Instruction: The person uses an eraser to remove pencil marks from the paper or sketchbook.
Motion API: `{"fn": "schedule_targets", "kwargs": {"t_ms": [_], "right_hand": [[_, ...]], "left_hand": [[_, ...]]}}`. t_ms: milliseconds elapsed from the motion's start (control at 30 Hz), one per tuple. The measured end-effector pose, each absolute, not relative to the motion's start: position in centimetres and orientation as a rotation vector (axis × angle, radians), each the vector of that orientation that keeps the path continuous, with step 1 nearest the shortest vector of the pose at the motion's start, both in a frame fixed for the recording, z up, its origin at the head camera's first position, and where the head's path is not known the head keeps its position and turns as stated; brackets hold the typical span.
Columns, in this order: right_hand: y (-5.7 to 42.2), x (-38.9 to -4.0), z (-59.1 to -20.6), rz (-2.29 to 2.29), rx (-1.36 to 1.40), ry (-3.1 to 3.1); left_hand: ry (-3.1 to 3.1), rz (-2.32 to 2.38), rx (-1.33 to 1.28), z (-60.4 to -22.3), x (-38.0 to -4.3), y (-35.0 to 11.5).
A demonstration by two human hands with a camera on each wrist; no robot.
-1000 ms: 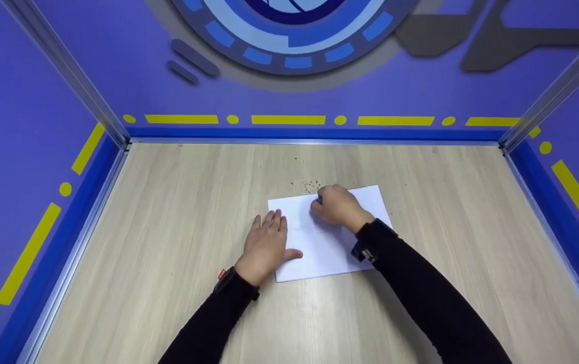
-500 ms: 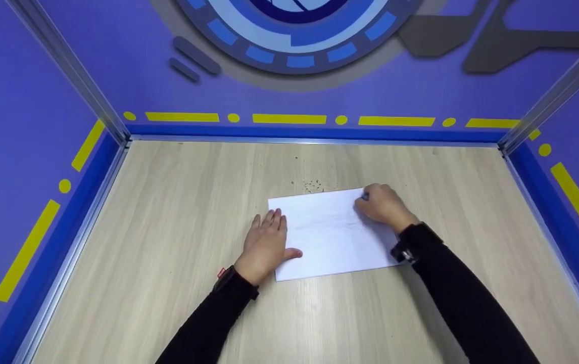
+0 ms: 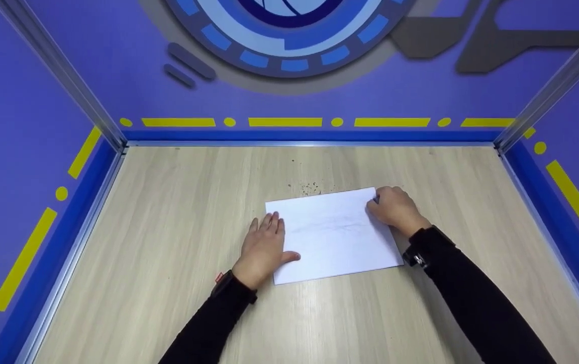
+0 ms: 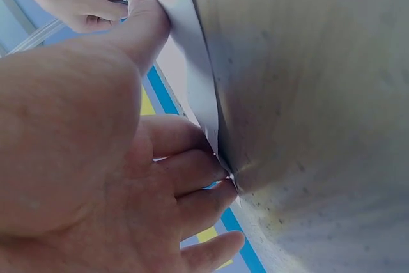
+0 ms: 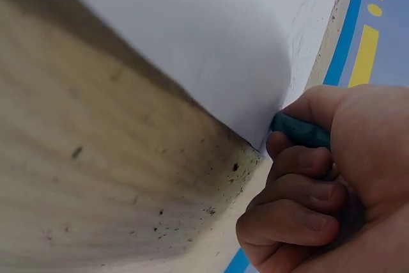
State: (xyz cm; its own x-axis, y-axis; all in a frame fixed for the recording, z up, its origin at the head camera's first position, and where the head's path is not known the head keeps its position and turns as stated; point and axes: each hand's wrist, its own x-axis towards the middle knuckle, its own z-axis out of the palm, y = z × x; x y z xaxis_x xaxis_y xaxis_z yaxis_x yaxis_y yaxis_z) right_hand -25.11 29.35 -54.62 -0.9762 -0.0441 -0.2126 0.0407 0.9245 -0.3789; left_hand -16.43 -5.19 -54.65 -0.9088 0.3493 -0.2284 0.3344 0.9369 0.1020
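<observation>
A white sheet of paper (image 3: pixel 337 253) lies slightly turned on the table, with faint grey smudged pencil lines across its middle. My left hand (image 3: pixel 261 250) rests flat over its left edge, fingers straight and thumb out on the sheet. At the upper right corner, my right hand (image 3: pixel 395 210) is curled round a small dark teal eraser (image 5: pixel 303 131). In the right wrist view thumb and forefinger pinch it right by the paper's edge; its rear end is hidden in the fist. The left wrist view shows the fingertips (image 4: pixel 217 171) of my left hand along the sheet's edge.
Dark crumbs (image 3: pixel 310 189) lie scattered on the wooden table (image 3: pixel 193 202) just beyond the paper's top edge. Blue-purple panels (image 3: pixel 289 106) with yellow marks and metal frame strips close off the back and both sides.
My right hand has moved right with the eraser, from the middle of the paper's top edge to its right corner, uncovering the smudged lines. My left hand has stayed in place.
</observation>
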Motion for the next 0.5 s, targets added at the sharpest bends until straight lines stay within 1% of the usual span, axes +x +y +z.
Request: {"fn": "schedule_targets", "kwargs": {"t_ms": [233,500], "right_hand": [[27.8,-24.5,-54.9,-0.595,-0.047,2.896],[22.0,-25.4,-54.6,-0.682,-0.126,2.811]], "left_hand": [[2.828,0.071,0.508,-54.9,-16.4,-5.0],[2.841,0.028,0.507,-54.6,-16.7,-4.9]]}}
